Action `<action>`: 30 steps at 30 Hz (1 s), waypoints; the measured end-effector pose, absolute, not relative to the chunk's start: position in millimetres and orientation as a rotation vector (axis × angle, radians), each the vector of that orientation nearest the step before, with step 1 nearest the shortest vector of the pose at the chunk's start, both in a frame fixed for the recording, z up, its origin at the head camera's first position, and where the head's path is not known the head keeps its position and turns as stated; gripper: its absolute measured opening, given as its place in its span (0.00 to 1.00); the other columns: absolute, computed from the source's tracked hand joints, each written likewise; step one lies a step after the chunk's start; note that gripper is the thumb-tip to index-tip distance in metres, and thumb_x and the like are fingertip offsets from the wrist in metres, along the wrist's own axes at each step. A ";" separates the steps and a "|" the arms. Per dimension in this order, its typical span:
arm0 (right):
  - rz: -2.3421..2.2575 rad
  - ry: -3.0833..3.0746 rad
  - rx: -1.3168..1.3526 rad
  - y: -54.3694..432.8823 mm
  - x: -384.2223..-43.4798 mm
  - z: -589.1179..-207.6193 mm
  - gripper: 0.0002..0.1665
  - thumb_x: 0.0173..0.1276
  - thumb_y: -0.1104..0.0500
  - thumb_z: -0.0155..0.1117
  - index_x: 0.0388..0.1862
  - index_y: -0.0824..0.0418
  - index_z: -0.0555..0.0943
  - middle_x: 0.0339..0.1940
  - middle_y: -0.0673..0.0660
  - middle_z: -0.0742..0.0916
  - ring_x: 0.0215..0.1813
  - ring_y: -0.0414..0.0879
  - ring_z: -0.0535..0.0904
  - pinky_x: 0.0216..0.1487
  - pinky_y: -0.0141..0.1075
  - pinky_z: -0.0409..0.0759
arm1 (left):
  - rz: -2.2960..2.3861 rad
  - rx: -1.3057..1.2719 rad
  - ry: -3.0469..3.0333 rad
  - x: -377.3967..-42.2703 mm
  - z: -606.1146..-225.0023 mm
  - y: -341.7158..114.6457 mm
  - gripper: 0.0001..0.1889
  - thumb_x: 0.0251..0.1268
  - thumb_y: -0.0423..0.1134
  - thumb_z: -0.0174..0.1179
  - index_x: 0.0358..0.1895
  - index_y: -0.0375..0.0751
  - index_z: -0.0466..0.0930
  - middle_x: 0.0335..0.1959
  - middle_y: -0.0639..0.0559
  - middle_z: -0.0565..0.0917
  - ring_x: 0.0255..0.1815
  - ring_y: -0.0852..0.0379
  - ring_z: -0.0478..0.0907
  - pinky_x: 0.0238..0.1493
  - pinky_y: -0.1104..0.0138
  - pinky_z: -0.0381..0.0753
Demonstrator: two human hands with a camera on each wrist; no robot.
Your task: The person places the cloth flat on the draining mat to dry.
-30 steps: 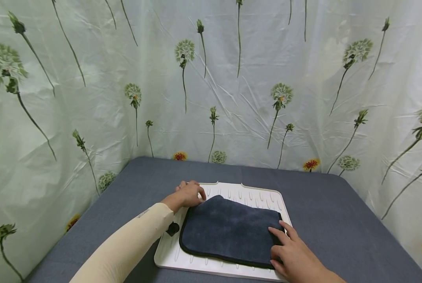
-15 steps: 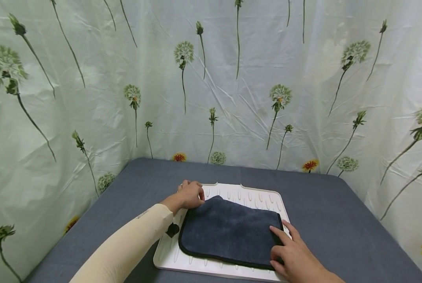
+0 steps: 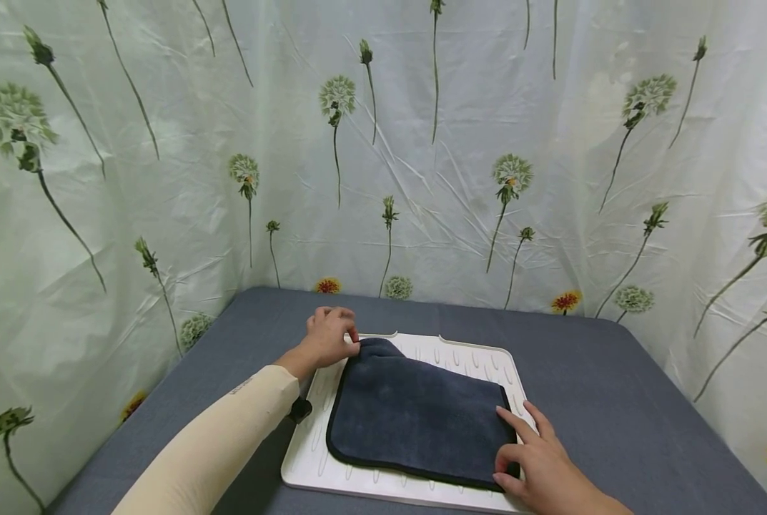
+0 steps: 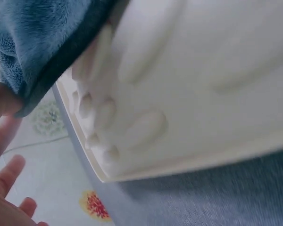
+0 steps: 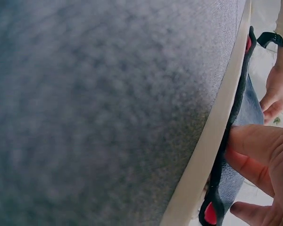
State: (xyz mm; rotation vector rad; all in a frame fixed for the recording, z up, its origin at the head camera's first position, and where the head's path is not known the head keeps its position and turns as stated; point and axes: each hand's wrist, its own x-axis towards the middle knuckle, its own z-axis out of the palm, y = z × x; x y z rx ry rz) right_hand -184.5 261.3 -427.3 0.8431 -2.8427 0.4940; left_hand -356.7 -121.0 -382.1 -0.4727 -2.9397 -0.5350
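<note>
Navy cloth (image 3: 422,418) in fingertip pinches: left hand (image 3: 328,336) at raised far corner, right hand (image 3: 539,463) at right edge.

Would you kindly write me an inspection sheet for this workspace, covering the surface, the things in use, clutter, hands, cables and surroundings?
Surface: grey-blue table, with its far corners rounded.
Job's things: dark blue cloth with black edging, lying on a white ridged tray; its far left corner is off the tray, and red shows at its edging in the right wrist view.
Clutter: nothing seen.
Left hand: pinches the cloth's far left corner; cream sleeve on the arm.
Right hand: touches the cloth's right edge; whether it grips cannot be told.
Cables: nothing seen.
Surroundings: pale flower-printed sheeting behind the table and at both sides.
</note>
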 end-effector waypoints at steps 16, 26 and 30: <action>0.672 -2.981 0.577 262.1 -184.7 -423.6 0.17 0.52 0.48 0.82 0.21 0.35 0.78 0.72 0.71 0.75 0.73 0.85 0.53 0.59 0.82 0.59 | -0.482 -0.450 -2.943 -361.9 -385.6 -133.5 0.05 0.62 0.48 0.66 0.30 0.57 0.82 0.74 0.46 0.70 0.76 0.31 0.57 0.70 0.34 0.56; 0.660 -2.916 0.650 262.2 -184.5 -429.4 0.18 0.52 0.48 0.83 0.21 0.35 0.78 0.70 0.73 0.76 0.71 0.86 0.56 0.58 0.82 0.59 | -0.715 -0.365 -3.020 -365.1 -396.2 -130.2 0.07 0.65 0.50 0.57 0.35 0.54 0.80 0.71 0.44 0.72 0.72 0.31 0.58 0.65 0.36 0.59; 0.669 -2.951 0.660 262.9 -186.0 -429.6 0.16 0.53 0.49 0.82 0.22 0.36 0.78 0.71 0.73 0.75 0.71 0.86 0.55 0.59 0.82 0.57 | -0.742 -0.349 -3.033 -364.8 -395.7 -125.2 0.08 0.65 0.51 0.57 0.36 0.54 0.81 0.71 0.44 0.72 0.71 0.31 0.59 0.65 0.37 0.59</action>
